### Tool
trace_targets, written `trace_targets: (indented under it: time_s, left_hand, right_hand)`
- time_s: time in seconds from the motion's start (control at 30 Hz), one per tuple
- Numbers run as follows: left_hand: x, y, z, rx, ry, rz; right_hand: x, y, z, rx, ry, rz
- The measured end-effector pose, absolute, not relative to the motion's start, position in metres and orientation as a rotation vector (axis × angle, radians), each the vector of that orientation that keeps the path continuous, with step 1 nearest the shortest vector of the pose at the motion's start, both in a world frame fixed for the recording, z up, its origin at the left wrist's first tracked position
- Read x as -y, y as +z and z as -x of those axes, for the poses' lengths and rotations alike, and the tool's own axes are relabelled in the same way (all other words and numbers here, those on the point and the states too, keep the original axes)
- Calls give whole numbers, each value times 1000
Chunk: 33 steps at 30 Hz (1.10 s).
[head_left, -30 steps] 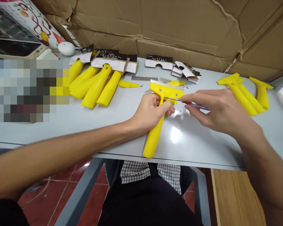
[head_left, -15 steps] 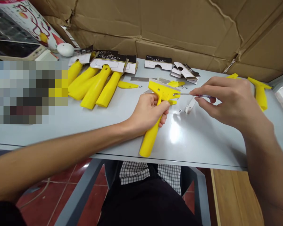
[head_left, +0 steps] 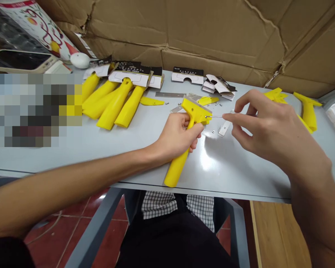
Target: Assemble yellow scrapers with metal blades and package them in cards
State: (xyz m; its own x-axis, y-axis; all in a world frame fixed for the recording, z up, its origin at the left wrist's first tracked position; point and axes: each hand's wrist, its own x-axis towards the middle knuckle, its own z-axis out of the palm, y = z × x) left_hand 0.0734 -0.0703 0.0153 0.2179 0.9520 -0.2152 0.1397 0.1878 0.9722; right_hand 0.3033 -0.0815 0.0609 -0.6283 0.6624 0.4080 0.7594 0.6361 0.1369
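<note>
A yellow plastic T-shaped scraper (head_left: 178,163) slants lengthwise over the grey table (head_left: 240,171), head pointing away and rightward. The left hand (head_left: 180,134) wraps its neck, fingers closed; the right hand (head_left: 273,130), fingers half-spread, grip unclear, surrounds a thin metal-shafted screwdriver (head_left: 215,117), tip at the head.

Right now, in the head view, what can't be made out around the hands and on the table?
All in the head view:
Screwdriver: most of its handle is hidden by the right hand; its tip's seating is too small to judge.
Yellow scraper: upper handle partly covered by the left hand.
Phone: cut off by the left edge.
Flat card: fine print too small.
</note>
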Motion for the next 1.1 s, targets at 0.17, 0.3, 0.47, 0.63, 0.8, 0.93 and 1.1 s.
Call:
trace_targets:
  time_s: [0.17, 0.3, 0.47, 0.63, 0.8, 0.93, 1.1]
  left_hand:
    - [70, 16, -74, -1226, 814, -1270]
    - [70, 16, -74, -1236, 804, -1265]
    - [69, 15, -73, -1252, 793, -1259]
    - [70, 19, -75, -1262, 770, -1280]
    - [70, 18, -75, -1270, 766, -1281]
    - [69, 15, -74, -1284, 775, -1265]
    - [68, 14, -74, -1277, 791, -1224]
  right_hand:
    - [82, 65, -306, 2414, -377, 895]
    - [76, 63, -306, 2347, -252, 835]
    - [75, 63, -305, 2411, -211, 981]
    - [78, 65, -305, 2404, -140, 1049]
    - [74, 62, -309, 2406, -230, 1104]
    - [76, 63, -312, 2431, -161, 1123]
    - [78, 63, -307, 2338, -231, 1133]
